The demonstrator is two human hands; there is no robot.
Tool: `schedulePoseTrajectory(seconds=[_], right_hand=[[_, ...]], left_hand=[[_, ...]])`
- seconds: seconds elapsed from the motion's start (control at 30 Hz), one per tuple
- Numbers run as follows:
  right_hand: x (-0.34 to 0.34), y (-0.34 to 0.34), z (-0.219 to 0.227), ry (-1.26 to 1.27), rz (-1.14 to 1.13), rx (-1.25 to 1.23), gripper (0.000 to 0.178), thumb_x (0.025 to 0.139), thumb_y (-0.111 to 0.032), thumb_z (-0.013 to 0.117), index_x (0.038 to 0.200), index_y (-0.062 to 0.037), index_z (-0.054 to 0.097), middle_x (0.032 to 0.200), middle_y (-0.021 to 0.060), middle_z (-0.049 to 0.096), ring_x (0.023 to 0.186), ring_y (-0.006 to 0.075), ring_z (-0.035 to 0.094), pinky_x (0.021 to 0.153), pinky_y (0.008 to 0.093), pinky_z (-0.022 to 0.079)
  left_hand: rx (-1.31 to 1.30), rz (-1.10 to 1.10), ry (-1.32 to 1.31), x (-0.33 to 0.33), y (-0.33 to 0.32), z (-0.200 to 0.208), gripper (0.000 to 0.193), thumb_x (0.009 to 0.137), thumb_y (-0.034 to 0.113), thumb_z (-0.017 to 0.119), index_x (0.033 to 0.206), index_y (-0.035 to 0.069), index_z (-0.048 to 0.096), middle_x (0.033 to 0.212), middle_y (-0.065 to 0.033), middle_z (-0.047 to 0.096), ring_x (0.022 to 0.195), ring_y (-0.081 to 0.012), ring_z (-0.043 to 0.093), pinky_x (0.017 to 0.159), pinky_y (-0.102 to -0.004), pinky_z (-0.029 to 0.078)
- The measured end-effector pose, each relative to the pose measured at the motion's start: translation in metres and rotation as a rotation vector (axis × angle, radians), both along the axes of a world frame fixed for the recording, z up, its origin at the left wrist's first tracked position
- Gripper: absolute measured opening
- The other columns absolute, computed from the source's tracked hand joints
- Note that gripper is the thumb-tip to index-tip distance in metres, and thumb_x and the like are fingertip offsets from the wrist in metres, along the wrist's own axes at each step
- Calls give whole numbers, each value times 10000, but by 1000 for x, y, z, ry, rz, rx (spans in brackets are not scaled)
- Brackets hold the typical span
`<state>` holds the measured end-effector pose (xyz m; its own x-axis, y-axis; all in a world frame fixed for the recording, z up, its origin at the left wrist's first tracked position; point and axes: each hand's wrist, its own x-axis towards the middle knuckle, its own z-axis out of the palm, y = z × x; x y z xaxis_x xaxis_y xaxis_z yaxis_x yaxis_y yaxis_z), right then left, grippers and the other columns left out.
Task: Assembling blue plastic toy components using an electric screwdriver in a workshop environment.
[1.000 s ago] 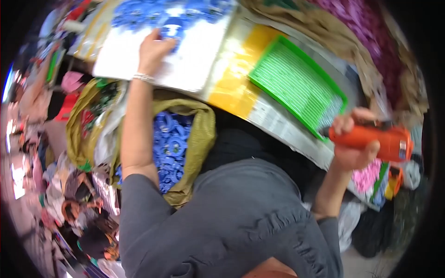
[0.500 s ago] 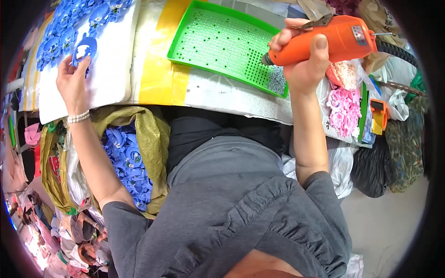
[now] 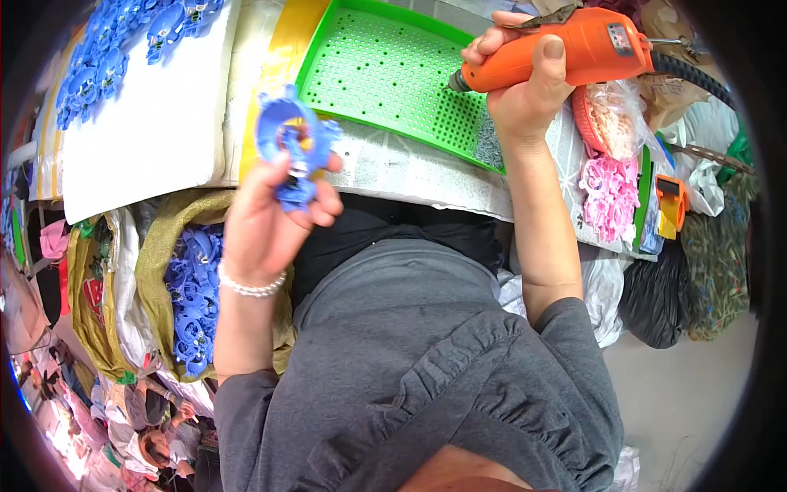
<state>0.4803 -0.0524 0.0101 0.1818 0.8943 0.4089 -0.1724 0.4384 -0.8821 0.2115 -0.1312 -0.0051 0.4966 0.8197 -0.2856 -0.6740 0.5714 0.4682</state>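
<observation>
Closed round a blue plastic part with a ring-shaped top, my left hand is raised in front of the green tray's left end. My right hand grips an orange electric screwdriver, its dark tip pointing left over the tray. The shallow green perforated tray holds a pile of small grey screws at its right end, partly hidden by the right hand. More blue plastic parts lie heaped on a white board at the far left.
Below the table edge, an olive woven sack holds many blue parts. Pink plastic parts and an orange tape dispenser are at the right. A thick black cable trails from the screwdriver. A black bag hangs lower right.
My left hand has moved right from the white board, carrying the blue plastic part to the front of the tray. My right hand and the screwdriver have shifted slightly up and left.
</observation>
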Motion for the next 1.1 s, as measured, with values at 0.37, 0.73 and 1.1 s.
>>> schedulePoseTrajectory(seconds=[0.37,0.73,1.1], right_hand=[[14,8,-28,5,209,298,513,830,-474,593,1025,-8,503,715,69,547,581,164,537,546,288,478],[-13,-7,4,161,-18,-16,526,818,-497,589,1010,-13,513,697,65,542,559,166,526,528,283,462],[-15,-4,8,159,-40,-85,456,850,-453,567,970,-16,509,677,64,536,543,167,525,501,282,458]], left_hand=[[6,-60,192,49,-22,-7,445,883,208,561,1272,55,408,1123,-221,573,856,-217,626,671,-255,506],[75,-47,332,53,-21,-17,514,764,76,662,1227,35,443,1116,-201,588,943,-210,617,698,-267,524],[3,-108,318,54,-18,-9,573,758,26,655,1254,35,369,1054,-159,605,710,-199,643,555,-235,503]])
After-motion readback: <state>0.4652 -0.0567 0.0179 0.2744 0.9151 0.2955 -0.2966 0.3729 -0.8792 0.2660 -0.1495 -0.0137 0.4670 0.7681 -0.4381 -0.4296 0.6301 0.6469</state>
